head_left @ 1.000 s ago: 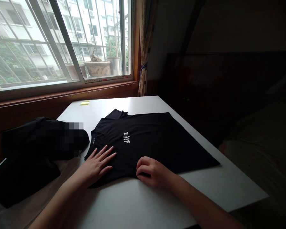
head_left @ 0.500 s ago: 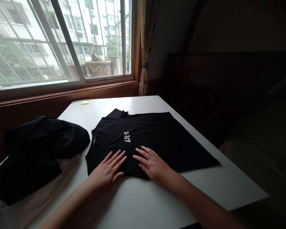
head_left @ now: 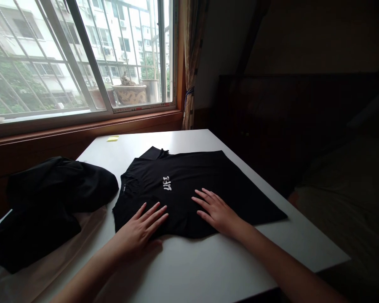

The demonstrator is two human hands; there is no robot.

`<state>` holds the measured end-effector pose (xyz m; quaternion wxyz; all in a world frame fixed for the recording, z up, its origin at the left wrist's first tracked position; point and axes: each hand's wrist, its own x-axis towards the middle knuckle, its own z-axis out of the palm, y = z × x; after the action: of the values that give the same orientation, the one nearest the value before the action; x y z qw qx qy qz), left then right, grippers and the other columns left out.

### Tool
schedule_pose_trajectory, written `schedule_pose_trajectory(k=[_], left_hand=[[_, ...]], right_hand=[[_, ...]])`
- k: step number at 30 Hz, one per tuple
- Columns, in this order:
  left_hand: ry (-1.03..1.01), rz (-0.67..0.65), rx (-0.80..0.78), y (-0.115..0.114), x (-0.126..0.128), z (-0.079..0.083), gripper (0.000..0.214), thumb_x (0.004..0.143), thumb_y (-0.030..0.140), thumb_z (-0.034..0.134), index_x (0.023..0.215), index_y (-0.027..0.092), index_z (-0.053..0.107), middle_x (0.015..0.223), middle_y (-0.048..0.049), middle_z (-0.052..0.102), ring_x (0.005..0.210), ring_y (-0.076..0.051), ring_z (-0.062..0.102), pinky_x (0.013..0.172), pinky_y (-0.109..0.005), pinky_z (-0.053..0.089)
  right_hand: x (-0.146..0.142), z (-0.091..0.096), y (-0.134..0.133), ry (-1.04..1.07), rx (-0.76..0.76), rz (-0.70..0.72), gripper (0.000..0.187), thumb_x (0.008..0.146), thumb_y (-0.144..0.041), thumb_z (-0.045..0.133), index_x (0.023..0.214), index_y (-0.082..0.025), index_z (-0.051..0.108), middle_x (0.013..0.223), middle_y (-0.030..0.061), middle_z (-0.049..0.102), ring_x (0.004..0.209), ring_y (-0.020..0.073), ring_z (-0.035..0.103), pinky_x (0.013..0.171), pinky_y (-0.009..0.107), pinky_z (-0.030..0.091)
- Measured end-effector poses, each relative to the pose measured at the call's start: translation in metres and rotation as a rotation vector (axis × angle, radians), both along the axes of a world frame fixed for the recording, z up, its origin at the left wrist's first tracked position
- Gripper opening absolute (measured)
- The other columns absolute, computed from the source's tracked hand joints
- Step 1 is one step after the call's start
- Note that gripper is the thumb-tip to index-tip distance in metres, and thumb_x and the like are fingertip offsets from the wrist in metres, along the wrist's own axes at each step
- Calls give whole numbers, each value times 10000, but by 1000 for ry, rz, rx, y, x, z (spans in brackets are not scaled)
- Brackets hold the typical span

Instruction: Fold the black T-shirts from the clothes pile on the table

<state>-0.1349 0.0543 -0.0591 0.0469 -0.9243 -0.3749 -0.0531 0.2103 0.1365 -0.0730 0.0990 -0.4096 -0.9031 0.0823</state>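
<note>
A black T-shirt [head_left: 183, 168] with white "LIFE" lettering lies spread on the white table [head_left: 189, 269], its neckline toward the left and its hem toward the right. My left hand [head_left: 142, 225] rests on the near side of the shirt by the shoulder, fingers spread, the thumb partly hidden below. Farther right, my right hand [head_left: 217, 212] lies over the near side of the shirt's body with its fingers apart. Neither hand grips the cloth. One short sleeve shows at the far side; the near sleeve is not clearly visible.
Dark crumpled clothing [head_left: 60, 189] is heaped at the table's left, over a pale cloth [head_left: 78, 248]. A yellow paper note [head_left: 113, 138] lies near the far edge. Behind the table are a barred window [head_left: 82, 59] and a tied curtain [head_left: 191, 84].
My right hand has slid to the right along the shirt. My left hand stays near the shoulder, its thumb now lower and less visible. The view has shifted slightly.
</note>
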Motion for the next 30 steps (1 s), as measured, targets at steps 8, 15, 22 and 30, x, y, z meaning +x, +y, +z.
schedule_pose_trajectory(k=[8, 15, 22, 30], left_hand=[[110, 133, -53, -35, -5, 33, 259, 913, 163, 614, 1150, 252, 667, 1217, -65, 650, 1128, -279, 585, 979, -444, 481], [189, 333, -130, -48, -24, 15, 337, 842, -25, 525, 1026, 204, 689, 1077, -81, 661, 952, -259, 614, 840, -399, 538], [194, 383, -184, -57, -23, 14, 385, 835, -36, 462, 1028, 193, 704, 1082, -100, 675, 961, -273, 632, 866, -433, 554], [211, 316, -283, -89, -21, 27, 439, 738, 8, 494, 1028, 244, 724, 1124, -71, 714, 983, -250, 675, 862, -339, 571]], right_hand=[[58, 3, -9, 159, -28, 41, 324, 984, -444, 567, 1263, -293, 631, 1422, 64, 540, 1352, 262, 454, 1111, 439, 423], [90, 7, -30, 144, -96, -43, 159, 962, -358, 602, 870, -230, 614, 925, 34, 617, 872, 197, 582, 867, 380, 505], [90, 8, -41, 137, -58, -26, 156, 982, -251, 527, 852, -212, 602, 886, 34, 613, 835, 187, 564, 774, 336, 450], [96, 20, -61, 13, -150, 51, 421, 1011, -321, 477, 614, -188, 522, 656, 4, 556, 616, 125, 510, 602, 301, 329]])
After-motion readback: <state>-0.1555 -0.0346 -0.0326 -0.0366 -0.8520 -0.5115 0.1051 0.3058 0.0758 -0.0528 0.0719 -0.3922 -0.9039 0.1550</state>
